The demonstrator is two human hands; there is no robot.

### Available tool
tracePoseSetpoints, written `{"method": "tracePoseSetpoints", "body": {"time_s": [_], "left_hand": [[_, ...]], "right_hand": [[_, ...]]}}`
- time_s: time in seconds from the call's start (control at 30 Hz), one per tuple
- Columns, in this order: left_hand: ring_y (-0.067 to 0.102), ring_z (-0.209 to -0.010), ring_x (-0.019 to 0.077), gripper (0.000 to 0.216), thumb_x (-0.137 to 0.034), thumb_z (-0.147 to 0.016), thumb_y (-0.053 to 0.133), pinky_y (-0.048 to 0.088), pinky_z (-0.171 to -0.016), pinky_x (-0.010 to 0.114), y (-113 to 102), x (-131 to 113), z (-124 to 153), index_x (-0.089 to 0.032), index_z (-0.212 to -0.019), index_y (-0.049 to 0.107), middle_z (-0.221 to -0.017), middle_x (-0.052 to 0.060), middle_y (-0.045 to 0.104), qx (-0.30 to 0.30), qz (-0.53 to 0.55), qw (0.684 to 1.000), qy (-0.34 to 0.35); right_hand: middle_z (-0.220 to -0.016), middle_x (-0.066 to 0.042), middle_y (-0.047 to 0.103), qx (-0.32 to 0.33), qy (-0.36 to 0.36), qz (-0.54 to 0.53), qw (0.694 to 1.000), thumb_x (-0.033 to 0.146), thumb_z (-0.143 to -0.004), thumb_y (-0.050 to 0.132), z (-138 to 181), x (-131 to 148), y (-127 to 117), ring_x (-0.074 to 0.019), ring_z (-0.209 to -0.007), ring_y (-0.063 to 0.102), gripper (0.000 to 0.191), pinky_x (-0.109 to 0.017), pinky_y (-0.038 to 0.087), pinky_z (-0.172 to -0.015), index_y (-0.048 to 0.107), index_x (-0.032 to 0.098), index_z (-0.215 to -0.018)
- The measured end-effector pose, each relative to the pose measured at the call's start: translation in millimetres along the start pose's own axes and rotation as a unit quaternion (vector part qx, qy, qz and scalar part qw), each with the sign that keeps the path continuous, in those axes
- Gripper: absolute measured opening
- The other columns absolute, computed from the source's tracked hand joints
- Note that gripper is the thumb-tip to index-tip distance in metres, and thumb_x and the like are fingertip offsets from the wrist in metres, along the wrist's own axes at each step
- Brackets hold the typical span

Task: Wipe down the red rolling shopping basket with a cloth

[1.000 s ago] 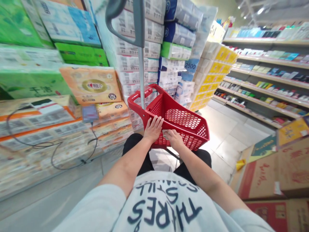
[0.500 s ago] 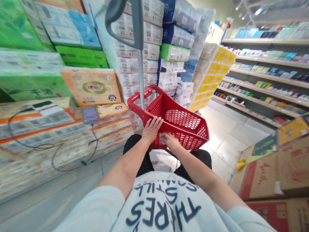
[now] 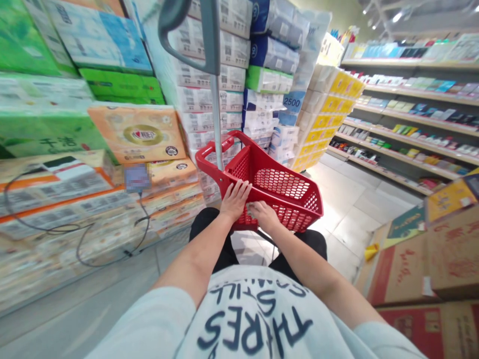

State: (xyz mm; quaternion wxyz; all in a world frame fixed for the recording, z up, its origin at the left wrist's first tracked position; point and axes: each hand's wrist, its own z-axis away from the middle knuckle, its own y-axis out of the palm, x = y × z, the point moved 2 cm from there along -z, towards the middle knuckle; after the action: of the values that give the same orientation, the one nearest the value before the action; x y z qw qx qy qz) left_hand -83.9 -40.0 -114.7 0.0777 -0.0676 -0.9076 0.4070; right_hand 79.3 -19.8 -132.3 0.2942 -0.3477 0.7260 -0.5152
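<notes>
A red plastic shopping basket on wheels [image 3: 310,199] stands between my knees, its side turned toward me and its inside bare. My left hand [image 3: 235,198] lies on the near rim at the handle end, fingers stretched out over the edge. Against the perforated side wall, just to the right, my right hand [image 3: 265,215] is closed on a small crumpled whitish cloth [image 3: 253,208]. The cloth touches the basket wall and is partly covered by my fingers. A grey pull handle [image 3: 212,50] on a metal pole rises upright from the basket's left end.
Stacked tissue packs [image 3: 138,132] line the left, with a cable [image 3: 80,244] hanging over them. Tall paper bundles [image 3: 232,75] stand behind the basket. Stocked shelves [image 3: 411,92] run along the right, cardboard boxes [image 3: 404,264] lie at lower right, and pale floor tiles [image 3: 340,199] lie between.
My right hand and the cloth have shifted slightly up and left along the basket wall. My left hand stays on the rim. The whole view has moved slightly.
</notes>
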Motion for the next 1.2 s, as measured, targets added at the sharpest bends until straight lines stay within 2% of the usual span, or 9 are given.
{"method": "tracePoseSetpoints", "body": {"time_s": [0.07, 0.23, 0.43, 0.6, 0.77, 0.8, 0.97, 1.1, 1.2], "left_hand": [[0.018, -0.145, 0.0242, 0.056, -0.019, -0.092, 0.037, 0.015, -0.118, 0.047, 0, 0, 0, -0.018, -0.148, 0.028, -0.151, 0.007, 0.035, -0.003, -0.002, 1.000, -0.002], [0.018, -0.145, 0.0227, 0.058, -0.016, -0.091, 0.037, 0.015, -0.118, 0.046, -1, 1, 0, -0.019, -0.148, 0.027, -0.152, 0.006, 0.034, -0.001, 0.001, 1.000, 0.006], [0.021, -0.144, 0.0243, 0.057, -0.017, -0.091, 0.037, 0.015, -0.117, 0.048, 1, -1, -1, -0.018, -0.148, 0.029, -0.151, 0.008, 0.035, 0.000, 0.006, 1.000, -0.009], [0.021, -0.144, 0.0235, 0.054, -0.022, -0.095, 0.035, 0.015, -0.117, 0.046, 0, 0, -1, -0.019, -0.148, 0.028, -0.151, 0.007, 0.036, -0.007, 0.004, 1.000, -0.002], [0.020, -0.144, 0.0252, 0.054, -0.029, -0.095, 0.036, 0.013, -0.117, 0.047, -2, -1, -3, -0.018, -0.148, 0.028, -0.151, 0.008, 0.036, -0.004, 0.006, 1.000, -0.010], [0.020, -0.144, 0.0253, 0.054, -0.029, -0.095, 0.036, 0.013, -0.117, 0.047, -2, -1, -3, -0.017, -0.148, 0.028, -0.151, 0.008, 0.036, -0.004, 0.006, 1.000, -0.012], [0.018, -0.145, 0.0244, 0.055, -0.027, -0.094, 0.037, 0.013, -0.118, 0.047, -1, 0, -3, -0.018, -0.148, 0.029, -0.151, 0.008, 0.035, -0.004, 0.019, 1.000, -0.010], [0.018, -0.145, 0.0252, 0.055, -0.026, -0.093, 0.039, 0.014, -0.118, 0.049, 2, 0, -2, -0.018, -0.147, 0.030, -0.151, 0.010, 0.036, -0.012, 0.027, 0.999, -0.018], [0.017, -0.145, 0.0260, 0.055, -0.027, -0.093, 0.039, 0.014, -0.117, 0.050, 2, -1, -2, -0.017, -0.147, 0.031, -0.151, 0.010, 0.035, -0.014, 0.024, 0.999, -0.022]], "right_hand": [[-0.118, -0.010, 0.056, -0.019, 0.005, 0.002, 1.000, 0.030, -0.098, 0.037, 2, -2, -1, -0.0225, -0.107, 0.046, 0.035, -0.032, 0.045, -0.089, 0.056, 0.022, -0.127], [-0.109, -0.010, 0.059, 0.024, 0.002, 0.020, 1.000, 0.026, -0.096, 0.043, 17, -7, 4, -0.0234, -0.100, 0.048, 0.029, -0.035, 0.045, -0.087, 0.064, 0.021, -0.116], [-0.120, -0.010, 0.056, -0.042, 0.015, 0.011, 0.999, 0.023, -0.097, 0.039, 20, -17, -11, -0.0227, -0.108, 0.045, 0.034, -0.033, 0.044, -0.091, 0.058, 0.022, -0.126], [-0.111, -0.009, 0.059, 0.014, 0.040, 0.013, 0.999, 0.020, -0.094, 0.046, 37, -24, 6, -0.0229, -0.105, 0.047, 0.029, -0.033, 0.047, -0.086, 0.063, 0.024, -0.117], [-0.121, -0.010, 0.056, -0.075, 0.054, -0.007, 0.996, 0.015, -0.093, 0.043, 42, -32, -3, -0.0220, -0.109, 0.046, 0.035, -0.034, 0.043, -0.094, 0.060, 0.021, -0.124], [-0.121, -0.010, 0.056, -0.073, 0.064, -0.009, 0.995, 0.014, -0.093, 0.044, 46, -34, -3, -0.0221, -0.110, 0.046, 0.035, -0.034, 0.043, -0.094, 0.060, 0.021, -0.123], [-0.116, -0.007, 0.060, 0.022, 0.101, -0.028, 0.994, 0.017, -0.091, 0.050, 66, -43, 11, -0.0218, -0.106, 0.049, 0.029, -0.032, 0.046, -0.088, 0.066, 0.024, -0.114], [-0.121, -0.009, 0.057, -0.048, 0.089, -0.030, 0.994, 0.016, -0.091, 0.048, 64, -48, 6, -0.0222, -0.111, 0.046, 0.034, -0.034, 0.043, -0.094, 0.062, 0.023, -0.121], [-0.120, -0.008, 0.058, -0.030, 0.110, -0.034, 0.993, 0.017, -0.092, 0.048, 68, -50, 7, -0.0224, -0.110, 0.046, 0.034, -0.033, 0.044, -0.091, 0.063, 0.025, -0.120]]}}
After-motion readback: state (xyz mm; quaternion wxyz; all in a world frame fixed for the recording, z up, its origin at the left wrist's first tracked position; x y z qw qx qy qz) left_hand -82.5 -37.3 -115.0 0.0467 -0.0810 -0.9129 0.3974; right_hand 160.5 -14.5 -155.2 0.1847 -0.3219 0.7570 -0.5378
